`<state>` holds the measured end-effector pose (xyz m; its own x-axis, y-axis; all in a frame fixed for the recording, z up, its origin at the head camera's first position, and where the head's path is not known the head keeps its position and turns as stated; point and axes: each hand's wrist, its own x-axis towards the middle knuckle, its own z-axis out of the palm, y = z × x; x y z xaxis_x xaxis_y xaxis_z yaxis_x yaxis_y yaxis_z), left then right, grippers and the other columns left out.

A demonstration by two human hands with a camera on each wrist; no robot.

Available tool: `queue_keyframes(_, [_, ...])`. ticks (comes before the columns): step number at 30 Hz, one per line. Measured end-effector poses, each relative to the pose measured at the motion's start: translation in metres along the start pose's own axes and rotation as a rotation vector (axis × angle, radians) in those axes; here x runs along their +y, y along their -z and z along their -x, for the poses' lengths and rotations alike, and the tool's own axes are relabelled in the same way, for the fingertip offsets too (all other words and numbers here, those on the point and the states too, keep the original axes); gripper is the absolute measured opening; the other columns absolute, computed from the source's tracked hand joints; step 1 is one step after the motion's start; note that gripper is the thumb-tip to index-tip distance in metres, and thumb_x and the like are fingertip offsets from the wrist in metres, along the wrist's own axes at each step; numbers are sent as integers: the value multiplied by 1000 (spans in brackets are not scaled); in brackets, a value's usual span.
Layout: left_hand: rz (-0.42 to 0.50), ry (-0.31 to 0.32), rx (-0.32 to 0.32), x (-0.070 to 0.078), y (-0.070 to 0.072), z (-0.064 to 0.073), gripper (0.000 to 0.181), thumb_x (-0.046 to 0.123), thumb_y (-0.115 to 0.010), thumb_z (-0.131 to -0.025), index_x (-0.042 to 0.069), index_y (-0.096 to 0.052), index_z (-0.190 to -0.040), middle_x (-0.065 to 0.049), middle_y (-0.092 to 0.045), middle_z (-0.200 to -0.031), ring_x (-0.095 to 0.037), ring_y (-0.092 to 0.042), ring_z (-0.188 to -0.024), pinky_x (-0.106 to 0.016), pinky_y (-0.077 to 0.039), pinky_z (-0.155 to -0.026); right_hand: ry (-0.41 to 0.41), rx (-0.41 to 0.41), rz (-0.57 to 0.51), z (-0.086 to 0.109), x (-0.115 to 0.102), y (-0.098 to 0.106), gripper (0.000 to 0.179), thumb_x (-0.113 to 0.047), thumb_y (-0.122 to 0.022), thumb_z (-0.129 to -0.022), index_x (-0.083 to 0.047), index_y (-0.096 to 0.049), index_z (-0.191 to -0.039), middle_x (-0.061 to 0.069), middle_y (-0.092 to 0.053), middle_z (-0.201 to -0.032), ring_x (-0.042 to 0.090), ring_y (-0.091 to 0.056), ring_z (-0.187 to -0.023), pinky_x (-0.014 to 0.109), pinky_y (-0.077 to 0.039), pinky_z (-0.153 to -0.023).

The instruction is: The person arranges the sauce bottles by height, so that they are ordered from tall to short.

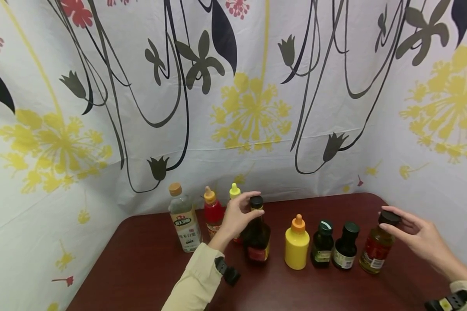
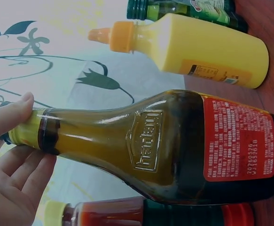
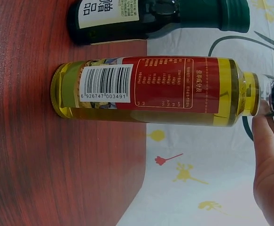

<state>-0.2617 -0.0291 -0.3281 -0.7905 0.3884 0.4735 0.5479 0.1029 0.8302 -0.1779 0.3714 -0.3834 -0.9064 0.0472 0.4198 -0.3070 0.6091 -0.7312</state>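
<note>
My left hand (image 1: 235,218) grips the neck of a dark soy sauce bottle (image 1: 256,236) in the middle of the row. In the left wrist view, the thumb lies on one side of that neck and the fingers on the other; the bottle's red label (image 2: 240,141) faces the camera. At the right end, my right hand (image 1: 422,239) holds a yellow oil bottle (image 1: 376,249) by its black cap and neck. Its red label and barcode (image 3: 106,83) show in the right wrist view. Both bottles stand upright, or nearly so, at the table.
Between the hands stand a yellow squeeze bottle (image 1: 297,246) and two small dark bottles, one green-capped (image 1: 322,246), one black-looking (image 1: 345,249). Left of them are a clear vinegar bottle (image 1: 185,224), a red squeeze bottle (image 1: 213,214) and a yellow-capped bottle (image 1: 235,190). Patterned cloth hangs behind the table (image 1: 140,259).
</note>
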Motion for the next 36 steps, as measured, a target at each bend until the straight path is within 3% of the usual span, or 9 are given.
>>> queue_keyframes(17, [-35, 71, 92, -12, -20, -29, 41, -4, -67, -74, 2, -58, -113, -20, -62, -97, -32, -59, -89, -36, -49, -76, -22, 10, 9, 1, 1, -1, 46, -12, -60, -85, -15, -47, -129, -32, -39, -108, -15, -50, -86, 17, -48, -58])
queue_keyframes(24, [-54, 40, 128, -53, -28, -43, 43, 2, -72, -71, 8, -59, -112, -14, -64, -95, -23, -62, -85, -27, -50, -72, -24, 14, 16, 0, -1, -1, 46, -14, -60, -85, -14, -47, -129, -32, -39, -108, -16, -49, -87, 16, -48, -59])
queue_keyframes(36, [-110, 59, 261, -64, -36, -48, 43, 5, -73, -70, 7, -60, -111, -11, -65, -91, -19, -62, -79, -24, -50, -67, -11, 7, 11, 0, 1, -1, 46, -12, -61, -85, -14, -48, -129, -33, -41, -106, -14, -51, -86, 17, -48, -57])
